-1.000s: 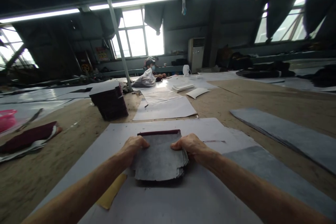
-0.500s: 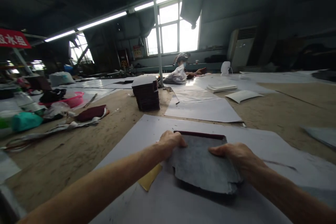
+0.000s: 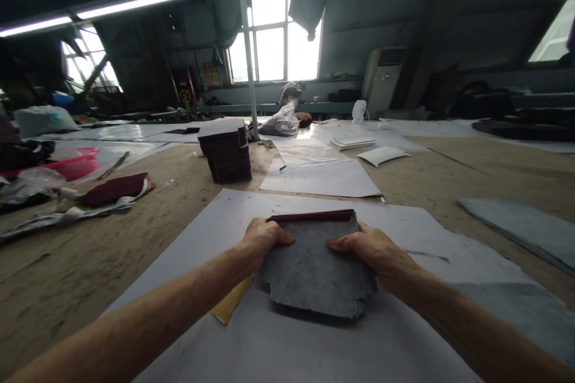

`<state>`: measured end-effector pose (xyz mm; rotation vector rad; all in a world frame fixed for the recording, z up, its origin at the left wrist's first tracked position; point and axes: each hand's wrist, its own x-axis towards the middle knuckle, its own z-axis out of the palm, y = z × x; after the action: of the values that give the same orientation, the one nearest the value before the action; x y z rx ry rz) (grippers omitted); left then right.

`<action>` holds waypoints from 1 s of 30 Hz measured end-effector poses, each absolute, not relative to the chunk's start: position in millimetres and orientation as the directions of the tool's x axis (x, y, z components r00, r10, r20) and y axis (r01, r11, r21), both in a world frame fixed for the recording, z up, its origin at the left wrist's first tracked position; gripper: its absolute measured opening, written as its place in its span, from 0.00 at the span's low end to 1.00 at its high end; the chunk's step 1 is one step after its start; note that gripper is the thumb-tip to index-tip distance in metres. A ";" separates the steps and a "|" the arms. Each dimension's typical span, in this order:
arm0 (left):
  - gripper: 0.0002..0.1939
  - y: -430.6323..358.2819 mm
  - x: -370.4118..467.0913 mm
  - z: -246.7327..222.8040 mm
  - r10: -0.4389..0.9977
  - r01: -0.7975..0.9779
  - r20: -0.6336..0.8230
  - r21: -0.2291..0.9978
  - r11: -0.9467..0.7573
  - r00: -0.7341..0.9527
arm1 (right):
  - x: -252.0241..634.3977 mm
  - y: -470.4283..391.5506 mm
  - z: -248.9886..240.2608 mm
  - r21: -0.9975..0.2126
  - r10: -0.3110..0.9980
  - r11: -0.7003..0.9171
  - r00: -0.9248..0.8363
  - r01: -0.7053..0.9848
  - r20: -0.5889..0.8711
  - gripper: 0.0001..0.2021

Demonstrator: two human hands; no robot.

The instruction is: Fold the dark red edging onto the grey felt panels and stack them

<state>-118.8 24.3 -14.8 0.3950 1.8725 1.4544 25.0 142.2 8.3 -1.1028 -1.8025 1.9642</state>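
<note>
A stack of grey sheets (image 3: 314,275) with dark red layers along its far edge is held between my hands over white paper (image 3: 215,353). My left hand (image 3: 265,238) grips its left side, thumb on top and fingers hidden at the edge. On the right side, my right hand (image 3: 371,248) holds the same stack, thumb on the top sheet. The near edge of the stack is uneven, with a notch at the near left corner. A yellow piece (image 3: 232,302) lies by my left forearm, partly covered by it.
A tall dark stack (image 3: 226,155) stands beyond the paper, near a metal pole (image 3: 248,54). Grey sheets (image 3: 521,227) lie at right. A dark red cloth (image 3: 115,190) and pink basin (image 3: 74,164) are at left. A person (image 3: 290,94) is at the far side.
The view has turned to the right, so the surroundings sit further left. Both hands still hold the grey stack, and more dark red layers show at its far edge.
</note>
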 end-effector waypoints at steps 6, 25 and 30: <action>0.26 6.6 -102.3 -23.2 0.634 -0.064 0.004 0.994 -0.085 -0.773 | 47.6 129.0 2.7 -0.976 0.648 -0.204 -0.736 0.078 -0.195 0.34; 0.23 11.0 -106.1 -4.6 0.727 -0.260 -0.117 0.962 -0.088 -0.677 | 48.2 147.7 0.8 -0.997 0.769 -0.056 -0.639 -0.054 -0.009 0.27; 0.13 70.4 -154.6 0.6 0.638 -0.221 -0.252 0.967 0.129 -0.728 | -13.9 197.9 -5.6 -0.987 0.841 0.007 -0.536 0.160 -0.081 0.14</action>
<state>-154.6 70.4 0.6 0.4046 1.7548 1.6736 -13.9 197.9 -5.6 -1.0302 -1.7308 1.5736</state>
